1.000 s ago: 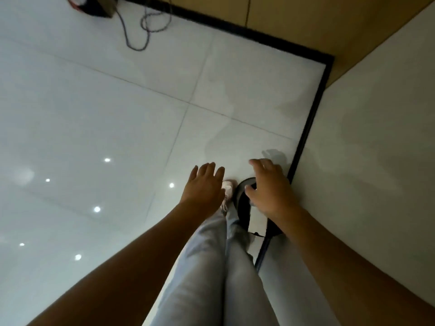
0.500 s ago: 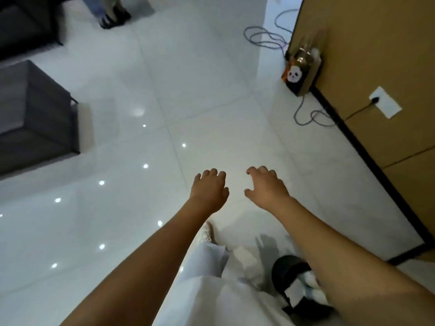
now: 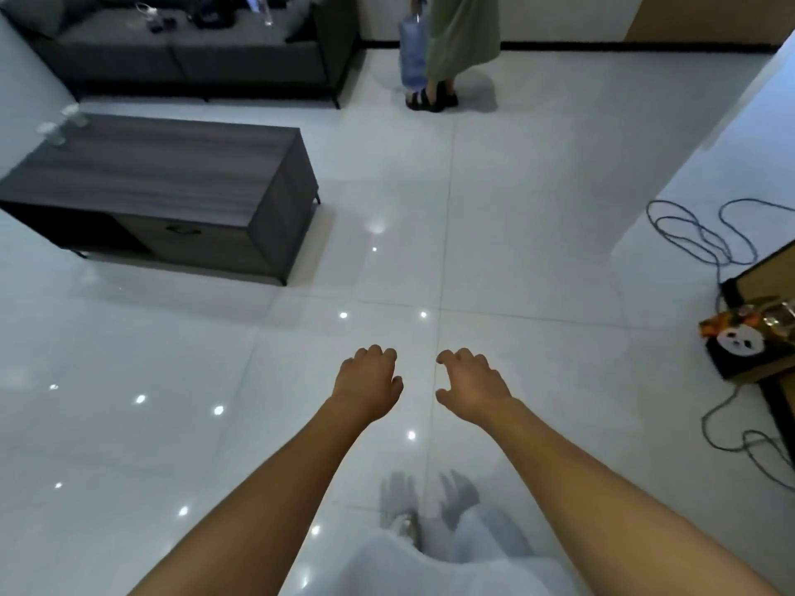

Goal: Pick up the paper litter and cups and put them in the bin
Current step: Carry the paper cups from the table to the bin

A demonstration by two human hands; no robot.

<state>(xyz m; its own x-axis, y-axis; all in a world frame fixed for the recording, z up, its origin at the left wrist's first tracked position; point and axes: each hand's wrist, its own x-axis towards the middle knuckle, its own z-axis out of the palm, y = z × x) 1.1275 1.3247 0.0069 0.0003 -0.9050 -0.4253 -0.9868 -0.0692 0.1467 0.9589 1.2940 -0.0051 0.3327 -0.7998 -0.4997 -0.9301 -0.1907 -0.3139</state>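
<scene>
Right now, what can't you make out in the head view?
- Bin: not in frame, so its place is unknown.
- Clear things on the coffee table far corner: blurred; cups or not, unclear.
- Items on the sofa: too small and blurred.
- Left hand, right hand: palms face away, though both look empty.

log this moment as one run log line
left hand: empty, loosely curled | right hand: empty, loosely curled | bin: not in view | cups: on coffee table

No text, label or number can be read anywhere
</scene>
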